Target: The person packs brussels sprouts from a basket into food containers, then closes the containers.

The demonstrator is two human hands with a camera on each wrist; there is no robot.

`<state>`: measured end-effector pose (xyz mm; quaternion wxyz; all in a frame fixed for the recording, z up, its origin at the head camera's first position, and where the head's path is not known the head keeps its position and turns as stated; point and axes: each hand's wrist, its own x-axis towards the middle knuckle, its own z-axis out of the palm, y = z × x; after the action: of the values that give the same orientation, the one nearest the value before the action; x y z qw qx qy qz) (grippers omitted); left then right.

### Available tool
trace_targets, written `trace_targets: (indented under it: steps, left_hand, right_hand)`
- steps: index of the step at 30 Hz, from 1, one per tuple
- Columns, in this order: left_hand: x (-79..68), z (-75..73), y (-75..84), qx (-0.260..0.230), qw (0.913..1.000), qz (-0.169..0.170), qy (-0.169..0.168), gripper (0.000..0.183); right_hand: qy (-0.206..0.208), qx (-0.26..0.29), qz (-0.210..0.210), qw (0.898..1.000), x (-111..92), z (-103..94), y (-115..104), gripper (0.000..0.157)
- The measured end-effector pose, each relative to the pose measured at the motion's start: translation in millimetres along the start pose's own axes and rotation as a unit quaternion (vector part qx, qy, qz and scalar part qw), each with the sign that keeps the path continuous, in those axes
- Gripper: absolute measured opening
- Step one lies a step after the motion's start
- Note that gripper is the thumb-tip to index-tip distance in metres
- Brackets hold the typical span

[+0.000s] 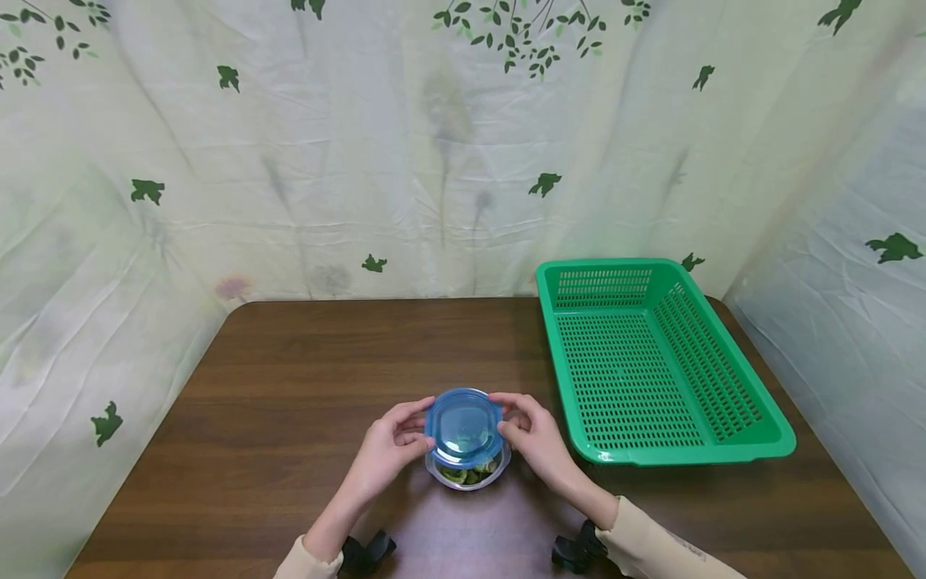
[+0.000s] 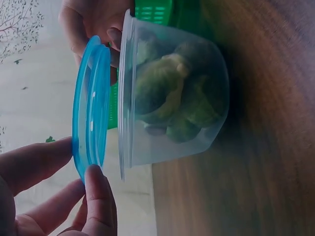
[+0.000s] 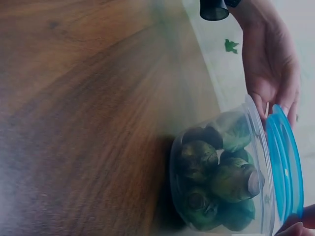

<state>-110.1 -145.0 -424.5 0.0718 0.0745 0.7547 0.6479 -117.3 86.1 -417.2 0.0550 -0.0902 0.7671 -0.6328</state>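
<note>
A round, clear blue lid (image 1: pixel 464 426) is held between my two hands, just above the rim of a clear plastic container (image 1: pixel 469 486). My left hand (image 1: pixel 391 445) pinches the lid's left edge with thumb and fingers. The opposite edge is gripped by my right hand (image 1: pixel 531 434). In the left wrist view a narrow gap shows between the lid (image 2: pixel 92 108) and the container's rim. Several Brussels sprouts (image 3: pixel 216 182) fill the container, which stands on the brown wooden table (image 1: pixel 347 346).
A green perforated plastic basket (image 1: pixel 571 386) stands on the right side of the table. Behind and at both sides hangs a pale curtain (image 1: pixel 347 177) printed with leaves. Black wrist-worn devices (image 1: pixel 575 551) sit at both wrists.
</note>
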Motion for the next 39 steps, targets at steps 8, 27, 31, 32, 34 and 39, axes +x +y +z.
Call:
trace_targets:
  steps: [8,27,31,32,34,39]
  left_hand:
    - [-11.9,7.2,1.6,0.106,0.9930,0.014,0.048,0.050]
    - [-13.0,-4.6,-19.9,0.124,0.9862,0.055,-0.095,0.062]
    - [-9.9,-8.7,-21.3,0.111,0.9810,0.051,-0.151,0.068]
    - [-9.1,-9.1,-21.3,0.107,0.9802,0.050,-0.159,0.068]
    - [-8.0,-9.3,-20.6,0.093,0.9800,0.050,-0.168,0.069]
    - [-7.6,-7.8,-20.1,0.040,0.9820,0.038,-0.181,0.070]
  right_hand:
    - [-0.017,-0.071,-0.011,0.997,-12,-2.4,-19,0.034]
    - [-0.110,-0.082,-0.028,0.990,-2,-10.4,30,0.047]
    - [-0.143,-0.059,-0.020,0.988,-2,-11.8,31,0.056]
    - [-0.150,-0.057,-0.017,0.987,-2,-12.1,32,0.058]
    - [-0.165,-0.052,-0.012,0.985,-2,-12.8,32,0.061]
    - [-0.196,-0.028,-0.011,0.980,0,-14.4,35,0.063]
